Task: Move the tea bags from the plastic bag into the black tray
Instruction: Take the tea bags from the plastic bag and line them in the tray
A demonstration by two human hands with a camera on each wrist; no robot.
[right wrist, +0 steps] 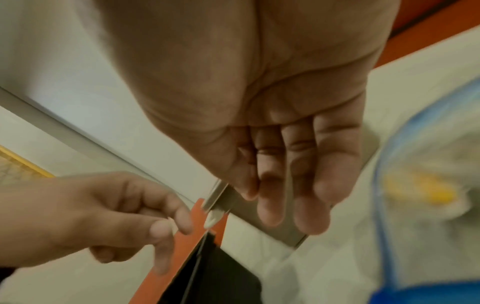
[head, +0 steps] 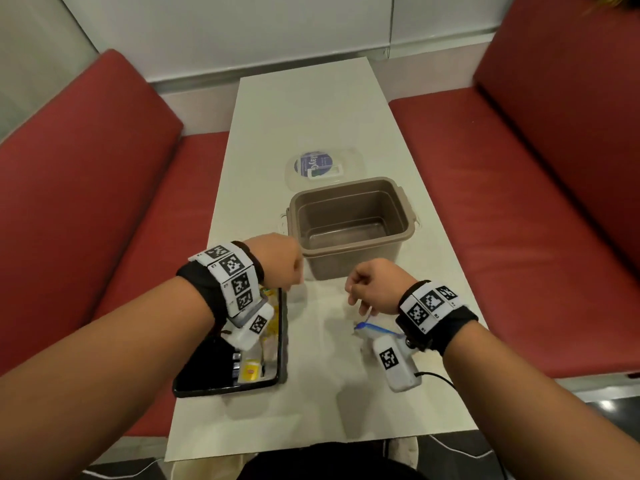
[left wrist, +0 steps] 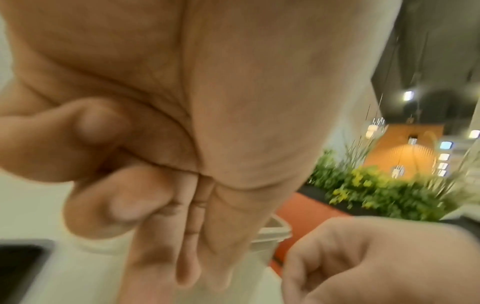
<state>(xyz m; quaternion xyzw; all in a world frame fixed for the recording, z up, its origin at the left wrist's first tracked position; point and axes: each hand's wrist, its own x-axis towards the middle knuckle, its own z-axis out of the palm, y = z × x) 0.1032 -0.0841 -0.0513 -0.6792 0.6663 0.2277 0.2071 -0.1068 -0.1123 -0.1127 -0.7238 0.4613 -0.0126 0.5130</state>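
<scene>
The black tray [head: 201, 374] lies at the table's near left, under my left wrist, with yellow tea bags [head: 250, 370] in it. My left hand [head: 294, 277] hovers just past the tray's far right corner with curled fingers [left wrist: 98, 127] and nothing visible in them. My right hand [head: 356, 294] hangs a short way to its right, fingers [right wrist: 306, 195] relaxed and empty. Below the right wrist lies the clear plastic bag [head: 372, 329] with its blue zip. The right wrist view shows the plastic bag [right wrist: 415, 164] blurred, with a yellow tea bag [right wrist: 431, 193] inside.
An empty brown tub [head: 349, 259] stands just beyond both hands, mid table. Its clear lid [head: 323, 166] lies behind it. Red benches [head: 121, 202] run along both long sides of the white table [head: 311, 410].
</scene>
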